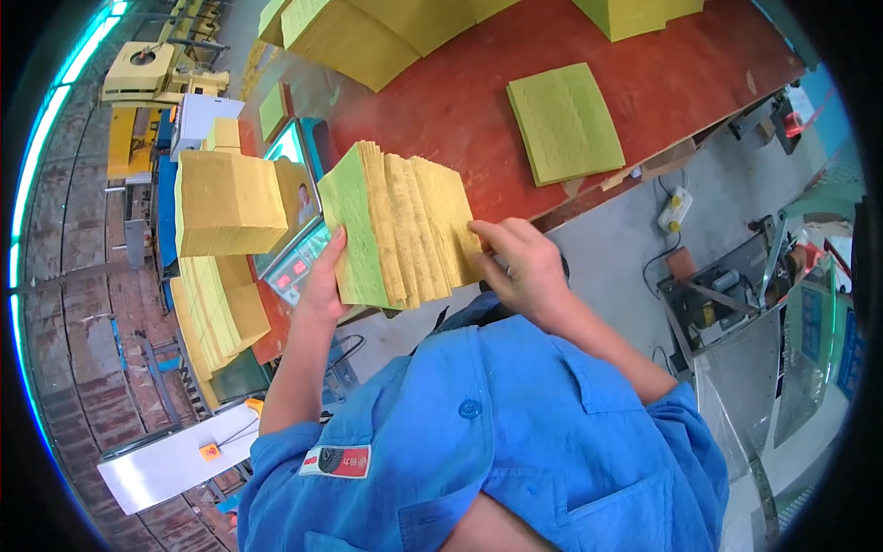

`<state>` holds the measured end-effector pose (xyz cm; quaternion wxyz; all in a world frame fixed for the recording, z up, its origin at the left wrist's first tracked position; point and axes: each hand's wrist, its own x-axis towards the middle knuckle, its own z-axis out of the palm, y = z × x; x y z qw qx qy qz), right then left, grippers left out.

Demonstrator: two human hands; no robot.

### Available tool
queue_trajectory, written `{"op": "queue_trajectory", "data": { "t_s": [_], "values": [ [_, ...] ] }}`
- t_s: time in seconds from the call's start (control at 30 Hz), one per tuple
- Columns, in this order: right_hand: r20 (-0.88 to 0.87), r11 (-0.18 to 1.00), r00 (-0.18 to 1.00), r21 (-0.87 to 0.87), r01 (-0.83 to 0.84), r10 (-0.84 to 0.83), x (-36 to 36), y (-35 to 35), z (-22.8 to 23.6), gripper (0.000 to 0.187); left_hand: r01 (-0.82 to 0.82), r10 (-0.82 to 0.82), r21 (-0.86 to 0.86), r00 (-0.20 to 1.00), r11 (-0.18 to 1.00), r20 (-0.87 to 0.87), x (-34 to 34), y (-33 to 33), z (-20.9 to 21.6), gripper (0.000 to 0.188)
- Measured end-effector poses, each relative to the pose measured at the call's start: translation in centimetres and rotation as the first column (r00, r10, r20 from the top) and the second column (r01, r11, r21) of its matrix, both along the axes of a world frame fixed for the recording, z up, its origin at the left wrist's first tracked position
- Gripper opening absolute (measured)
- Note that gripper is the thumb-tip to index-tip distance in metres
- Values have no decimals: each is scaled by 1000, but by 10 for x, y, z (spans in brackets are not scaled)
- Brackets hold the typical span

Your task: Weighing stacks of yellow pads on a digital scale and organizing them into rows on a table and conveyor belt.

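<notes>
Thick stack of yellow paper sheets (414,230), greenish L face, edges uneven w/ small gaps btwn sections; tilted, held btwn L hand (324,283) & R hand (526,267).

The left fisheye camera of a pair on the person's head is looking down, with the shirt (432,414) filling its lower middle and the left hand (324,283) and right hand (529,271) showing close, near the centre. It is facing the desk (441,115) beyond them, bending straight edges toward its rim.
</notes>
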<state>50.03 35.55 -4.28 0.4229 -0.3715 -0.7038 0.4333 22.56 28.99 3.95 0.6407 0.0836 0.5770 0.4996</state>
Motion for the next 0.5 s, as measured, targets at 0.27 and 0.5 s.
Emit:
{"op": "queue_trajectory", "data": {
  "t_s": [0.27,0.5],
  "values": [
    [-57,974,998,224,29,-17,-29,-19,16,44,17,-21,53,997,998,69,-9,-6,-9,51],
    [-33,944,998,323,67,-60,-37,-21,22,42,-2,4,44,999,999,-36,-6,-9,-10,55]
  ]
}}
